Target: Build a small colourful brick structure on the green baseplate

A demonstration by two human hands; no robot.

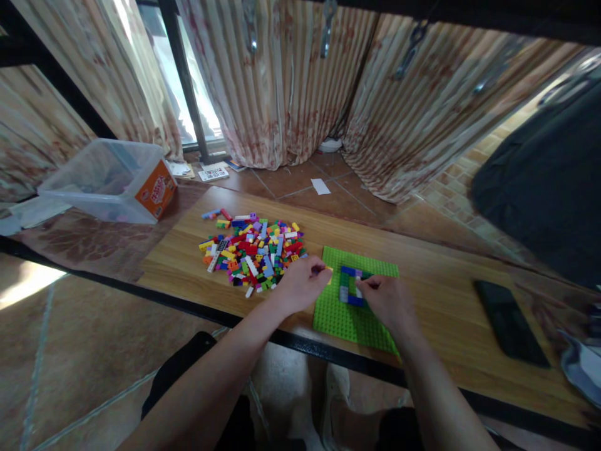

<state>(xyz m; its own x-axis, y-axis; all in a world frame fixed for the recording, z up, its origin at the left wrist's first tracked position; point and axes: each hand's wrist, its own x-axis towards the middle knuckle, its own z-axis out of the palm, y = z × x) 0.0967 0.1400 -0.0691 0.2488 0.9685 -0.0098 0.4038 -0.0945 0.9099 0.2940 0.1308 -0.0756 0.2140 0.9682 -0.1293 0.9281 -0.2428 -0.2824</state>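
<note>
A green baseplate (338,313) lies on the wooden table (436,282) in front of me. On it stands a small frame of blue, purple and green bricks (350,285). My left hand (303,285) rests at the plate's left edge, fingers closed in a pinch on a small yellow brick (328,270). My right hand (387,300) lies on the plate, fingertips pressed together against the right side of the brick frame; what they hold, if anything, is hidden. A heap of loose coloured bricks (253,250) lies just left of my left hand.
A clear plastic tub (107,181) with an orange label sits at the far left. A black phone (509,322) lies on the table to the right. A dark shape (549,181) looms at the right edge. Curtains hang behind the table.
</note>
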